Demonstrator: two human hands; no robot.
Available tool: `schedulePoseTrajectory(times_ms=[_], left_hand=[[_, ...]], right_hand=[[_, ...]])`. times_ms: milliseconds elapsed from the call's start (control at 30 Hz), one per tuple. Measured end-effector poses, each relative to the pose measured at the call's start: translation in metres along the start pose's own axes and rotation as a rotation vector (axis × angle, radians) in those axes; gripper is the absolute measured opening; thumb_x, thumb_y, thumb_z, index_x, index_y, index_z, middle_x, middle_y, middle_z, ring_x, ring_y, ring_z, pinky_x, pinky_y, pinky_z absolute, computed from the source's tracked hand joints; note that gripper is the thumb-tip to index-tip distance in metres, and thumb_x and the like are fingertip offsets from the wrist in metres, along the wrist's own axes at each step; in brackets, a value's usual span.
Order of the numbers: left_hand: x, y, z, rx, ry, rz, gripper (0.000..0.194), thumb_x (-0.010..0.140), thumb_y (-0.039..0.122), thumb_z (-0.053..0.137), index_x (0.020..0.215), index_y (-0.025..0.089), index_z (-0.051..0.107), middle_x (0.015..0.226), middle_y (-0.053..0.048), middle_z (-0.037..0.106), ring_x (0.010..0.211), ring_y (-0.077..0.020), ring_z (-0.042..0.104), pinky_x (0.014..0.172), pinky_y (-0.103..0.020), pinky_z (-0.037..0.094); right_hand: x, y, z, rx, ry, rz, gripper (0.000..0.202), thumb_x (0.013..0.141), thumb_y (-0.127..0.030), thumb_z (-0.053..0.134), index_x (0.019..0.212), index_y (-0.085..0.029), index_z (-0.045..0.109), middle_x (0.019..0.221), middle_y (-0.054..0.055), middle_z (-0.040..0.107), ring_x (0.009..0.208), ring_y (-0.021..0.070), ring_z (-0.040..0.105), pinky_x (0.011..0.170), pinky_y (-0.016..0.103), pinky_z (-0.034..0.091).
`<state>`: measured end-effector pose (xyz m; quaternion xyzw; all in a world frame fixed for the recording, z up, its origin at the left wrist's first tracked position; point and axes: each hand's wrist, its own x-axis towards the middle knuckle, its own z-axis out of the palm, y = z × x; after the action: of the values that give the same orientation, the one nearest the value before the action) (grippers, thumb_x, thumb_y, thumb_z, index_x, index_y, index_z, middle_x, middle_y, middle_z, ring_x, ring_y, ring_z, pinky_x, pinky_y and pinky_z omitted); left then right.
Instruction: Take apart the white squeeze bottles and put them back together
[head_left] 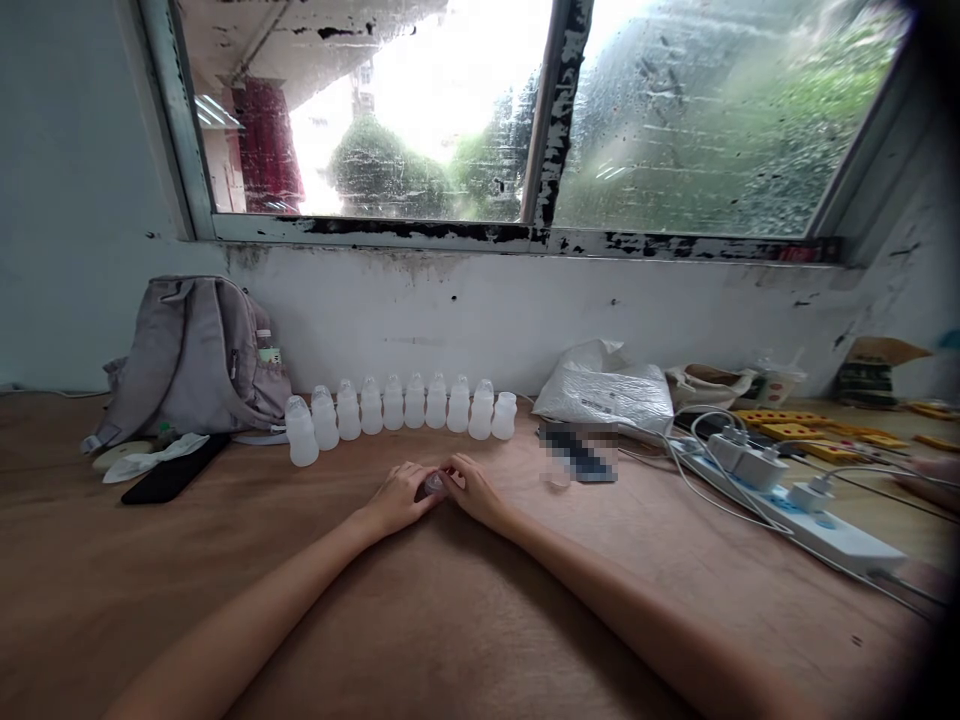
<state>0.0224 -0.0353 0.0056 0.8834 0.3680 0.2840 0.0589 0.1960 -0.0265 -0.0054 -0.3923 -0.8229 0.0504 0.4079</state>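
Note:
On the wooden table (420,620), my left hand (401,497) and my right hand (471,490) meet around a small clear nipple-like piece (434,484). The fingers of both hands are closed on it from either side. Behind them several frosted white baby bottles stand upright in a curved row. The leftmost bottle (301,435) is nearest the backpack. At the right end a shorter bottle (505,417) has no pointed top like its neighbours. A small clear piece (558,478) lies right of my right hand, beside a pixelated dark object (589,455).
A grey backpack (191,360), a black phone (176,470) and a white tissue (154,458) lie at left. At right are a silver bag (607,390), a power strip (847,540) with plugs and cables, and yellow parts (795,432). Another person's hand (934,482) shows at the right edge.

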Motion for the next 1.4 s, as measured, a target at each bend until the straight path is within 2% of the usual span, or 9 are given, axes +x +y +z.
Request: schedulePoseTrajectory(times_ms=[133, 233, 300, 400, 500, 633, 833, 1000, 1400], left_hand=[[-0.002, 0.006, -0.004, 0.008, -0.012, 0.047, 0.038, 0.079, 0.039, 0.047, 0.111, 0.019, 0.048, 0.100, -0.006, 0.058, 0.093, -0.0197, 0.049, 0.084, -0.033, 0.036], [-0.002, 0.006, -0.004, 0.056, -0.001, 0.057, 0.031, 0.082, 0.031, 0.042, 0.110, 0.019, 0.048, 0.100, -0.006, 0.057, 0.093, -0.0193, 0.048, 0.083, -0.032, 0.036], [-0.002, 0.005, -0.004, 0.105, 0.024, 0.021, 0.024, 0.085, 0.025, 0.034, 0.101, 0.018, 0.051, 0.095, -0.006, 0.057, 0.090, -0.0185, 0.048, 0.081, -0.031, 0.037], [-0.003, 0.005, -0.004, 0.172, 0.059, -0.075, 0.028, 0.087, 0.028, 0.028, 0.083, 0.016, 0.053, 0.081, -0.007, 0.055, 0.079, -0.0181, 0.050, 0.073, -0.031, 0.040], [-0.003, 0.006, -0.005, 0.199, 0.070, -0.101, 0.031, 0.087, 0.031, 0.027, 0.076, 0.017, 0.052, 0.072, -0.005, 0.053, 0.072, -0.0174, 0.049, 0.068, -0.029, 0.039], [-0.004, 0.009, -0.006, 0.219, 0.062, -0.070, 0.030, 0.087, 0.031, 0.029, 0.070, 0.018, 0.051, 0.068, -0.004, 0.054, 0.073, -0.0174, 0.049, 0.067, -0.028, 0.038], [-0.005, 0.009, -0.003, 0.174, 0.151, -0.053, 0.018, 0.084, 0.029, 0.036, 0.090, 0.017, 0.048, 0.076, -0.004, 0.056, 0.073, -0.0172, 0.051, 0.069, -0.029, 0.039], [-0.006, 0.008, -0.001, 0.132, 0.143, -0.002, 0.017, 0.084, 0.026, 0.034, 0.091, 0.017, 0.047, 0.076, -0.004, 0.055, 0.069, -0.0167, 0.052, 0.067, -0.029, 0.041], [-0.007, 0.008, -0.001, 0.017, 0.102, 0.081, 0.023, 0.080, 0.019, 0.039, 0.103, 0.017, 0.044, 0.084, -0.005, 0.057, 0.078, -0.0171, 0.055, 0.071, -0.028, 0.044]], right_hand=[[0.001, -0.006, -0.002, 0.061, 0.048, 0.052, 0.010, 0.080, -0.024, 0.043, 0.077, -0.019, 0.050, 0.070, 0.001, 0.054, 0.062, 0.0127, 0.050, 0.059, 0.024, 0.041], [0.001, -0.012, -0.006, 0.124, 0.055, 0.110, 0.013, 0.081, -0.026, 0.042, 0.076, -0.019, 0.050, 0.067, 0.000, 0.054, 0.056, 0.0112, 0.048, 0.054, 0.022, 0.039], [0.000, -0.017, -0.009, 0.153, 0.043, 0.132, 0.018, 0.083, -0.029, 0.039, 0.076, -0.018, 0.051, 0.066, 0.000, 0.054, 0.056, 0.0113, 0.048, 0.054, 0.022, 0.039], [-0.002, -0.022, -0.013, 0.162, 0.000, 0.104, 0.022, 0.085, -0.031, 0.036, 0.085, -0.019, 0.053, 0.070, 0.001, 0.056, 0.062, 0.0122, 0.051, 0.058, 0.022, 0.040], [-0.004, -0.024, -0.012, 0.073, -0.031, 0.038, 0.021, 0.082, -0.033, 0.042, 0.092, -0.019, 0.052, 0.075, 0.002, 0.057, 0.067, 0.0134, 0.052, 0.062, 0.024, 0.040], [-0.006, -0.021, -0.006, -0.105, -0.038, 0.020, 0.015, 0.079, -0.031, 0.044, 0.077, -0.018, 0.050, 0.068, 0.002, 0.054, 0.062, 0.0134, 0.049, 0.058, 0.024, 0.037], [-0.006, -0.020, -0.001, -0.227, -0.032, 0.018, 0.008, 0.076, -0.021, 0.043, 0.068, -0.018, 0.045, 0.062, 0.000, 0.051, 0.057, 0.0118, 0.045, 0.054, 0.021, 0.032], [-0.007, -0.020, -0.001, -0.288, -0.032, 0.021, 0.008, 0.074, -0.020, 0.045, 0.067, -0.017, 0.045, 0.061, 0.000, 0.051, 0.057, 0.0114, 0.045, 0.055, 0.020, 0.030], [-0.005, -0.015, 0.000, -0.326, -0.073, 0.176, 0.008, 0.073, -0.022, 0.048, 0.067, -0.017, 0.048, 0.060, 0.000, 0.054, 0.054, 0.0101, 0.044, 0.050, 0.020, 0.023]])
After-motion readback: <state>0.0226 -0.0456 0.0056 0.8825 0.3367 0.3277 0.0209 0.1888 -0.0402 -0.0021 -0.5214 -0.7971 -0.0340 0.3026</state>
